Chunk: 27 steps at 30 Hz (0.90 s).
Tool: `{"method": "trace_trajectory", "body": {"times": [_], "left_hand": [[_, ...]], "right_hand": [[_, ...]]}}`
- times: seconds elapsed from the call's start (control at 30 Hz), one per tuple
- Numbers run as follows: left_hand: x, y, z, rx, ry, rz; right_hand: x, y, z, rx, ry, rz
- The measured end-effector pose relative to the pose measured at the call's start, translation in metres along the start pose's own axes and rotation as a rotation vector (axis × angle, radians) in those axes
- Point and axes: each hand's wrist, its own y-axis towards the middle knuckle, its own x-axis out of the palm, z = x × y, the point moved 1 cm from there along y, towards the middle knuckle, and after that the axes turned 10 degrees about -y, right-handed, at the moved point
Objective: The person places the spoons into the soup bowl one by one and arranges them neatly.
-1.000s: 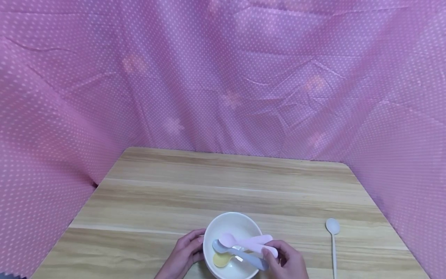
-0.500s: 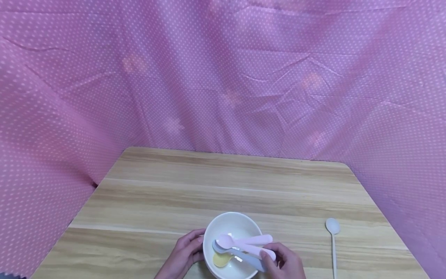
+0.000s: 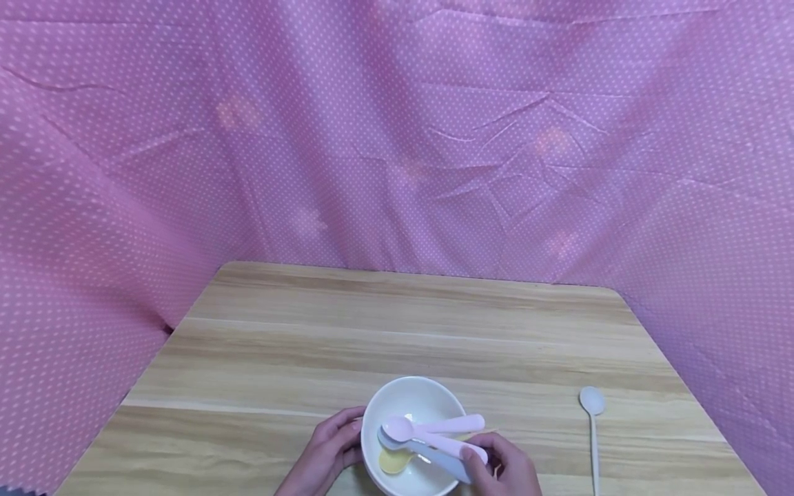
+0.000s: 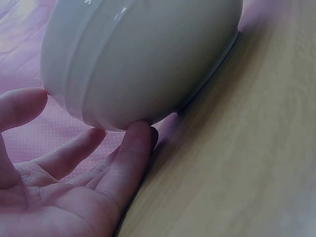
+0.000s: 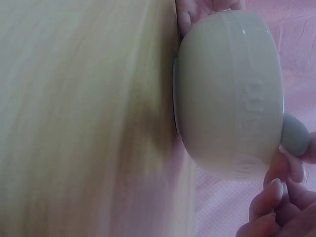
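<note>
A white bowl (image 3: 414,394) stands on the table in the head view, holding several spoons. My right hand (image 3: 505,465) pinches the handle of a pink spoon (image 3: 442,442) at the bowl's right rim. Directly below it lies a blue-grey spoon (image 3: 443,463), its handle end close to my fingers. Another pink spoon (image 3: 459,425) has its handle over the rim, and a yellow spoon (image 3: 393,461) lies lower in the bowl. My left hand (image 3: 331,451) rests against the bowl's left side. In the left wrist view, the fingertips touch the bowl (image 4: 148,64) from below its rim.
A long grey-white spoon (image 3: 592,420) lies alone to the right on the wooden table (image 3: 372,331). Pink dotted cloth (image 3: 397,138) hangs behind the table and on both sides.
My right hand has shifted slightly left, bringing the held pink spoon a little left and lining it up over the blue-grey spoon. My left hand and the bowl have stayed in place.
</note>
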Motion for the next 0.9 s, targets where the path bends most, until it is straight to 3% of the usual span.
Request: {"method": "trace_trajectory", "body": {"times": [0.47, 0.7, 0.9], "left_hand": [[-0.001, 0.001, 0.006, -0.014, -0.005, 0.0], [-0.001, 0.001, 0.006, -0.008, -0.007, -0.01], [-0.001, 0.001, 0.007, -0.005, -0.006, -0.023]], "right_hand": [[-0.005, 0.004, -0.003, 0.037, -0.026, -0.001], [-0.018, 0.007, 0.004, 0.161, -0.07, -0.016], [-0.035, 0.011, 0.032, 0.098, -0.149, 0.136]]}}
